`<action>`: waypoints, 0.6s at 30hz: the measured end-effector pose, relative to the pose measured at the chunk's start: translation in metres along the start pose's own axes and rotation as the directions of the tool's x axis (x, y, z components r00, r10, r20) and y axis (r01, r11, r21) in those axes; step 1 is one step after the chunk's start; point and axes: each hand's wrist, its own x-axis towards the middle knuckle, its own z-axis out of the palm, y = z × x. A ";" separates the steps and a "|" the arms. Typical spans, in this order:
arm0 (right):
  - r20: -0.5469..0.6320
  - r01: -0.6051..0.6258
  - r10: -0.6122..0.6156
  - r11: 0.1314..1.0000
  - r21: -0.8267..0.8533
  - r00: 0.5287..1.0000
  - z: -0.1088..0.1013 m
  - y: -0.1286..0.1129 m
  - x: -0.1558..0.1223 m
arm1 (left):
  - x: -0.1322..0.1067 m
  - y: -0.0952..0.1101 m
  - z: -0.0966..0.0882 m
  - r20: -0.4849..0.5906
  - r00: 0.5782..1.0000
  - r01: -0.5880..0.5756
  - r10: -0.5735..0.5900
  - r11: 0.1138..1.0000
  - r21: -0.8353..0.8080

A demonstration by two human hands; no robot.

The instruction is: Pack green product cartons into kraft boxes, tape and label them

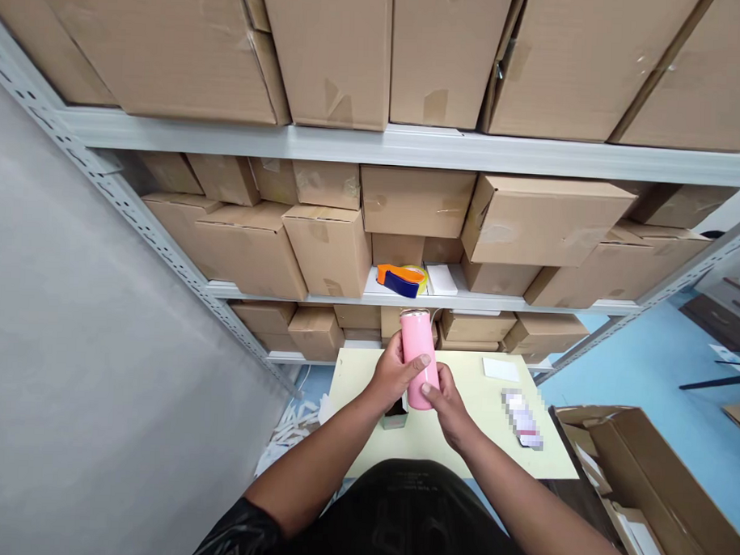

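A pink tumbler (419,344) with a silvery rim at its top is held up above the table, tilted slightly. My left hand (396,374) wraps its left side, thumb across the front. Lower on the right side, my right hand (449,400) grips it near the base, thumb on the front. Beneath the hands, a small open box (394,421) with a dark inside stands on the pale yellow table (364,447), partly hidden by my left hand and the tumbler.
An orange and blue tape dispenser (400,280) lies on the shelf beside a white stack (441,280). Cardboard boxes (418,200) fill the metal rack. On the table are a white card (500,369) and a blurred item (521,419). A large open carton (648,473) stands at right.
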 end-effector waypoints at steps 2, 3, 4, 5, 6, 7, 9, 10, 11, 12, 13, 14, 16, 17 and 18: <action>0.120 -0.095 0.082 0.990 0.103 0.989 0.000 -0.002 0.000 | 0.002 0.000 0.001 -0.019 1.000 -0.015 0.013 0.998 -0.065; 0.172 -0.140 0.116 0.980 0.138 0.978 0.000 -0.003 0.001 | 0.002 0.000 0.001 -0.030 0.999 -0.014 0.012 0.997 -0.075; 0.197 -0.163 0.132 0.975 0.149 0.971 0.000 -0.003 0.002 | 0.002 0.000 0.000 -0.037 0.999 -0.005 0.002 0.998 -0.070; 0.187 -0.151 0.124 0.979 0.134 0.974 0.000 -0.002 0.004 | 0.002 -0.001 0.000 -0.038 0.999 0.008 -0.010 0.999 -0.051; 0.148 -0.105 0.091 0.990 0.094 0.985 0.000 -0.001 0.006 | 0.002 -0.001 -0.001 -0.039 0.999 0.019 -0.020 1.000 -0.024; 0.093 -0.042 0.040 0.999 0.028 0.995 -0.001 0.000 0.008 | 0.002 -0.002 -0.001 -0.044 0.999 0.025 -0.024 1.000 0.005; -0.004 0.065 -0.067 0.983 -0.172 0.998 -0.004 0.005 0.012 | 0.003 -0.002 -0.003 -0.064 0.997 0.033 -0.031 0.999 0.040; -0.039 0.090 -0.105 0.953 -0.288 0.994 -0.005 0.007 0.013 | 0.003 -0.003 -0.003 -0.077 0.996 0.037 -0.034 0.999 0.036; -0.068 0.094 -0.132 0.911 -0.401 0.989 -0.007 0.009 0.014 | 0.004 -0.003 -0.003 -0.089 0.995 0.038 -0.036 0.999 0.017; -0.096 0.088 -0.156 0.861 -0.501 0.983 -0.009 0.011 0.013 | 0.004 -0.003 -0.002 -0.095 0.995 0.035 -0.036 0.999 -0.015; -0.122 0.086 -0.190 0.810 -0.580 0.974 -0.010 0.011 0.013 | 0.004 -0.003 -0.001 -0.093 0.995 0.030 -0.035 0.998 -0.053; -0.139 0.097 -0.237 0.766 -0.636 0.962 -0.012 0.011 0.011 | 0.004 -0.004 -0.001 -0.089 0.996 0.022 -0.030 0.996 -0.089; -0.123 0.162 -0.328 0.717 -0.678 0.937 -0.013 0.008 0.009 | 0.002 -0.005 0.001 -0.075 0.997 0.013 -0.025 0.988 -0.153; -0.096 0.202 -0.349 0.721 -0.662 0.932 -0.013 0.006 0.008 | 0.001 -0.005 0.002 -0.063 0.998 0.016 -0.028 0.982 -0.187; -0.062 0.231 -0.341 0.750 -0.620 0.938 -0.013 0.004 0.007 | 0.000 -0.006 0.002 -0.048 0.998 0.022 -0.034 0.975 -0.222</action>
